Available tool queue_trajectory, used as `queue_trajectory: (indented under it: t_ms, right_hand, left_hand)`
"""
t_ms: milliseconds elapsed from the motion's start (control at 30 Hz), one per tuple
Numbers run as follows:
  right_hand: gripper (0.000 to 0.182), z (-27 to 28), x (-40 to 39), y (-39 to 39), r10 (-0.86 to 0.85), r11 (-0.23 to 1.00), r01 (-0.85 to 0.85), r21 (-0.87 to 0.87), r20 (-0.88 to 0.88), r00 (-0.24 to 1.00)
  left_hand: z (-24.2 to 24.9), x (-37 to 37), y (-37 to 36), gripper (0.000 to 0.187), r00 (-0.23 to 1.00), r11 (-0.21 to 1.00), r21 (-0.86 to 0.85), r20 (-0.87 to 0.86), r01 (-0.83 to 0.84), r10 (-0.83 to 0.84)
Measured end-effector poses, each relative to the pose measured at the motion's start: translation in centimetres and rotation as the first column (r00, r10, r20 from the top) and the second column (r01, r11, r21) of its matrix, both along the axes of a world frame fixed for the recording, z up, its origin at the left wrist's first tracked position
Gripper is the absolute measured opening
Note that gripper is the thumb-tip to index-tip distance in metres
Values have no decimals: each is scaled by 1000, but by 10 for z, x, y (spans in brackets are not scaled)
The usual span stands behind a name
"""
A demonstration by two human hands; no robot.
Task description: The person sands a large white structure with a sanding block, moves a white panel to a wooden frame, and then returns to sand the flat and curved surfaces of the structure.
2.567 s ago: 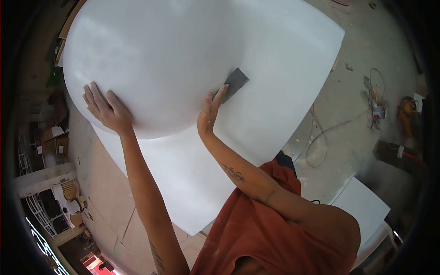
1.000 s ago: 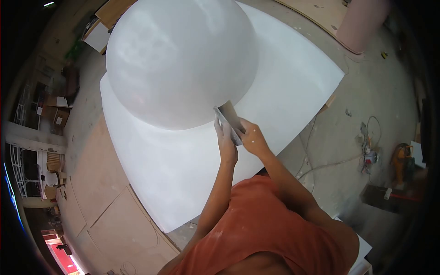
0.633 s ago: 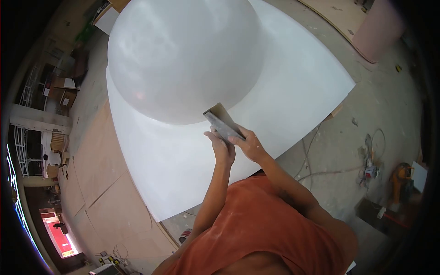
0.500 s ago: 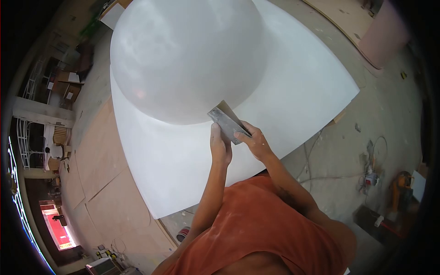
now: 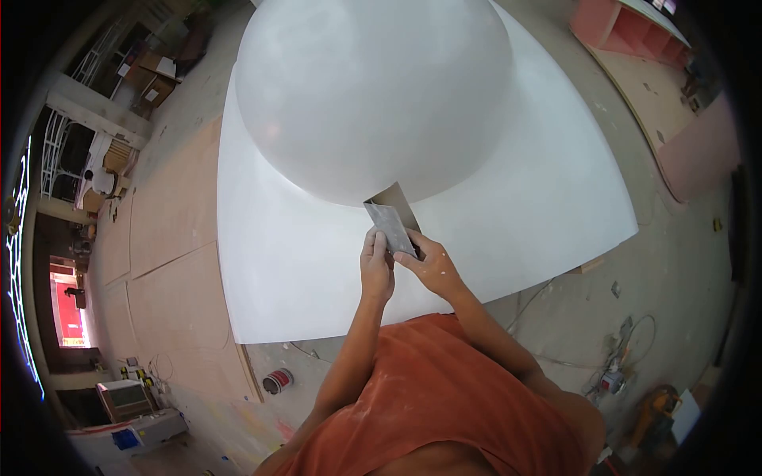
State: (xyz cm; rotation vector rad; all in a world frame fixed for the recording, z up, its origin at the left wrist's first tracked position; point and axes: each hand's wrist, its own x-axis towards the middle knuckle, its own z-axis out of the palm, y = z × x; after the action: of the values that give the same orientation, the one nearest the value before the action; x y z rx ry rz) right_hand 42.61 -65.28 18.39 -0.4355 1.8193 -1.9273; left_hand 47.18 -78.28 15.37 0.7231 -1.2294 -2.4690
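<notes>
A folded sheet of grey sandpaper (image 5: 390, 223) is held between my two hands, its far flap standing up from the fold. My left hand (image 5: 376, 266) grips its near-left edge, with whitish dust on the fingertips. My right hand (image 5: 431, 266) pinches the lower right corner, thumb on the grey face. Just beyond the paper rises a large smooth, pale grey dome (image 5: 373, 95). The dome sits on a broad white curved base (image 5: 294, 262), and my hands are above the base's near part.
Brown boards (image 5: 175, 278) cover the floor on the left. A can (image 5: 278, 381) stands near the base's front edge. Cables and a small tool (image 5: 611, 381) lie on the right floor. A pink curved piece (image 5: 702, 155) stands at far right. Another person (image 5: 101, 182) is far left.
The sandpaper's flaps stand wider apart, and my fingers have shifted along its near edge. My view has turned, so the dome and base appear further right.
</notes>
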Motion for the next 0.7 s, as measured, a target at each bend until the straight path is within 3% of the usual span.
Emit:
queue_trajectory:
  t_ms: [67,133,200,333,400,433,500,533,567,633,667,700]
  right_hand:
    - [36,-5,0,2,50,997,-52,58,34,998]
    - [38,1,-3,1,98,987,-106,121,69,993]
    - [40,10,-7,4,188,938,-186,293,23,982]
    - [37,-2,-6,9,241,890,-215,402,-14,970]
    - [51,-10,0,13,-4,990,9,139,-34,999]
    - [51,-15,-1,17,-4,989,9,145,-35,999]
    - [91,-17,-3,23,-111,993,98,-67,-221,969]
    - [111,-19,-10,29,183,926,-149,-347,68,981]
    - [119,-20,-5,23,307,826,-187,-532,147,940]
    - [116,-24,9,15,273,871,-203,-447,98,957]
    - [94,-13,15,9,202,917,-182,-354,21,979]
    - [94,-13,17,1,197,921,-178,-347,21,980]
  left_hand:
    - [-8,8,-9,24,1000,1000,-13,15,-15,15]
    - [-29,21,-21,27,996,996,-14,18,90,-90]
    - [-22,28,-15,28,999,999,0,6,50,-50]
    - [-24,29,-16,30,1000,1000,-16,9,-20,20]
    - [-16,24,-18,31,997,996,77,-53,-49,53]
    - [-13,22,-18,31,990,984,164,-105,-72,89]
    - [-10,21,-23,30,990,971,234,-122,-36,66]
    - [-13,17,-19,31,992,970,242,-112,-23,52]
    - [-13,15,-12,32,995,968,252,-98,-9,35]
    - [-14,9,4,31,998,973,231,-58,-18,32]
    - [-16,7,8,32,1000,985,169,-13,18,-16]
    - [-17,7,9,32,998,993,107,34,56,-60]
